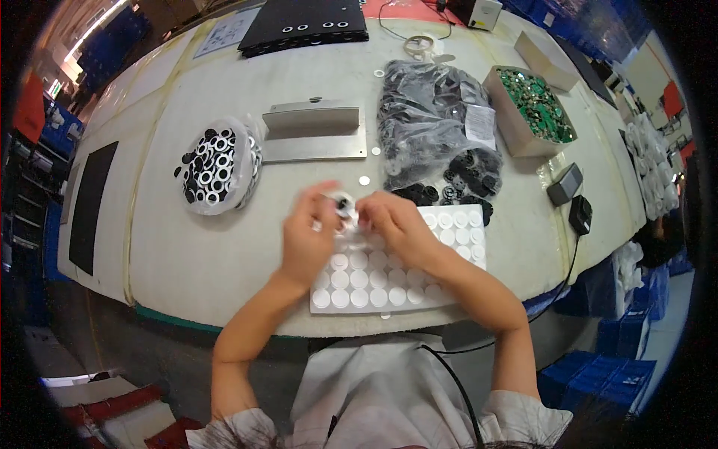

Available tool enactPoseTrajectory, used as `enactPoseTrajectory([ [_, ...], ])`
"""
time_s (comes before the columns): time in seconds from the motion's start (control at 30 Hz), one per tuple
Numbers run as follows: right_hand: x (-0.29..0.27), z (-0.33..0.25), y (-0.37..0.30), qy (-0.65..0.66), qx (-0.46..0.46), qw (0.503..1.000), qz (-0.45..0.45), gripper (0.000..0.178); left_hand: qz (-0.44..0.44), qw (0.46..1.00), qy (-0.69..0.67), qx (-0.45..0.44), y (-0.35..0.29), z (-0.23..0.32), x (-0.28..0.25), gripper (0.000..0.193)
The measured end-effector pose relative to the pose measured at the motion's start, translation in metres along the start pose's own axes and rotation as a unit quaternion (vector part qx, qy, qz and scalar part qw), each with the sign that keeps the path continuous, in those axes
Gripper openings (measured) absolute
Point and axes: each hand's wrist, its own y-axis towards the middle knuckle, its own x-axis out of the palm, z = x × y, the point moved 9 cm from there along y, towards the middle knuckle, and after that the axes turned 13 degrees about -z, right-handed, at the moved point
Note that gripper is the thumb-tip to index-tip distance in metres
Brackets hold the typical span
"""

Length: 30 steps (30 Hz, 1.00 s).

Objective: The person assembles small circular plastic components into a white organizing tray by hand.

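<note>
My left hand [307, 236], partly blurred, curls its fingers around a small white round part with a dark middle [345, 205]. Against its other side is my right hand [400, 224], fingertips pinched together; whatever lies between them is too small and hidden to name. Both hands hover over the far left corner of a white foam-like tray [481, 267]. Rows of white round caps [359, 279] sit in that tray, some covered by my right hand and forearm. Just beyond the tray, loose black round parts [426, 194] spill beside a clear plastic bag of black parts [437, 112].
At left stands a clear bag [250, 168] of black and white rings. An angled metal plate [314, 135] lies mid-table. A box [516, 146] of green circuit boards, a small dark device [565, 184] and a cabled black one [580, 215] are at right. Stacked black sheets [303, 26] lie far back.
</note>
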Motion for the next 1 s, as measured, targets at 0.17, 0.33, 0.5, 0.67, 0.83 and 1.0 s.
enactPoseTrajectory([
  [0.17, -0.07, -0.005, -0.031, -0.337, -0.011, 0.935, 0.112, 0.025, 0.22, 0.968, 0.122, 0.003, 0.013, 0.014, -0.161, 0.026],
  [0.33, -0.081, 0.033, -0.027, -0.361, 0.077, 0.929, 0.002, 0.027, 0.223, 0.886, 0.394, -0.105, 0.036, -0.013, -0.256, 0.029],
  [0.5, -0.084, 0.053, -0.018, -0.373, 0.169, 0.912, -0.018, 0.028, 0.161, 0.92, 0.359, 0.005, 0.015, 0.006, -0.157, 0.022],
  [0.67, -0.092, 0.053, -0.02, -0.375, 0.114, 0.92, -0.008, 0.024, -0.252, 0.908, 0.302, 0.143, -0.036, 0.025, 0.023, 0.022],
  [0.83, -0.111, 0.054, -0.018, -0.357, 0.12, 0.926, 0.02, 0.026, -0.326, 0.877, 0.322, 0.145, -0.03, 0.009, 0.059, 0.021],
  [1.0, -0.113, 0.033, -0.018, -0.268, 0.04, 0.959, 0.081, 0.02, -0.318, 0.867, 0.369, 0.105, -0.031, 0.0, 0.057, 0.013],
])
